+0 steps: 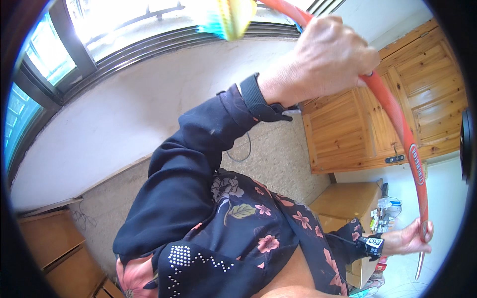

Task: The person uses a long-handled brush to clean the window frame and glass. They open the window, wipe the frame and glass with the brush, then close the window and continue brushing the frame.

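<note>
A long red pole (395,115) of a cleaning tool, bent by the lens, runs down the right side between both my hands. Its yellow and blue head (236,18) is blurred at the top edge, in front of the window (134,22); I cannot tell if it is a brush or a duster. My left hand (324,59) grips the pole high up, back of the hand towards me. Lower right, my right hand (408,236) holds the pole near its other end, from which a thin pale loop or strip (420,266) sticks out.
Below the window runs a white wall (130,100). A wooden door (387,108) stands at right, beside a brown cabinet (343,197) with small items around it. Wooden furniture (56,242) is at lower left. A cable (244,158) lies on the speckled floor (275,149).
</note>
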`<state>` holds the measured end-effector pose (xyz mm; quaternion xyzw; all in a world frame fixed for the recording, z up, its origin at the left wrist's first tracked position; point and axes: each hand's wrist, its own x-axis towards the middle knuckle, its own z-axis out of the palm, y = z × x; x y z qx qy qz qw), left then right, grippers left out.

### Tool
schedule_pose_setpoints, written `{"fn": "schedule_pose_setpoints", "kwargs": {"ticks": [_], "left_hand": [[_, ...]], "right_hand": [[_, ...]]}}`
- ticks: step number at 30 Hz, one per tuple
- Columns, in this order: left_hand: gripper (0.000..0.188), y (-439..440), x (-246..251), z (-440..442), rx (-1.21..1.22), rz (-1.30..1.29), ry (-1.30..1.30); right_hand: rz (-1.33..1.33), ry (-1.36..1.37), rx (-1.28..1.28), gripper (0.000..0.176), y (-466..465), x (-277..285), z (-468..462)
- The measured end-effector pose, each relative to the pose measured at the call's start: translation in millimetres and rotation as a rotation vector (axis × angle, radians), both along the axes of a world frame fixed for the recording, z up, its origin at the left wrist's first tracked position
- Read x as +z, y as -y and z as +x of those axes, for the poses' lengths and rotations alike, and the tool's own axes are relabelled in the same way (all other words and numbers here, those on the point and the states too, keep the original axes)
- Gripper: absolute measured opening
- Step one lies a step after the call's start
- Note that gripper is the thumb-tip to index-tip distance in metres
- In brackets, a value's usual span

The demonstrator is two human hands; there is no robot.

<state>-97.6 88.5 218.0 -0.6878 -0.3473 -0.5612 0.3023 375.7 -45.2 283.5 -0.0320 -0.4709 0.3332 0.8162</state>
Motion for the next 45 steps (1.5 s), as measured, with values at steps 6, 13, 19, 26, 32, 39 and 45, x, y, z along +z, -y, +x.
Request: {"fn": "schedule_pose_setpoints", "kwargs": {"ticks": [6,13,19,26,32,39,45], "left_hand": [[0.021,6.4,31.8,-24.1,-0.141,0.285,0.026],[0.023,-14.5,5.6,5.9,-0.137,0.098,0.003],[0.028,-18.5,-24.7,-0.6,-0.134,-0.093,-0.020],[0.020,-10.6,-23.2,0.2,0.084,-0.016,-0.117],[0.017,-17.2,-23.0,28.0,0.021,-0.097,-0.147],[0.016,-26.2,-39.8,46.3,-0.095,-0.132,-0.204],[0.017,-30.5,-58.4,54.2,-0.161,0.024,-0.184]], "right_hand": [[-0.085,-0.193,0.358,0.065,-25.3,-39.6,-25.5],[0.084,-0.058,-0.587,0.076,26.8,-26.4,-14.5],[0.234,0.183,0.026,0.082,7.8,-24.1,-5.0],[-0.236,0.073,-0.588,0.075,-58.8,-72.8,-80.5],[-0.391,0.887,0.007,0.023,-62.4,-114.6,-191.4],[0.184,1.403,-0.049,0.011,-61.3,-87.7,-338.1],[0.260,1.671,0.264,0.026,-75.1,-100.4,-415.1]]}}
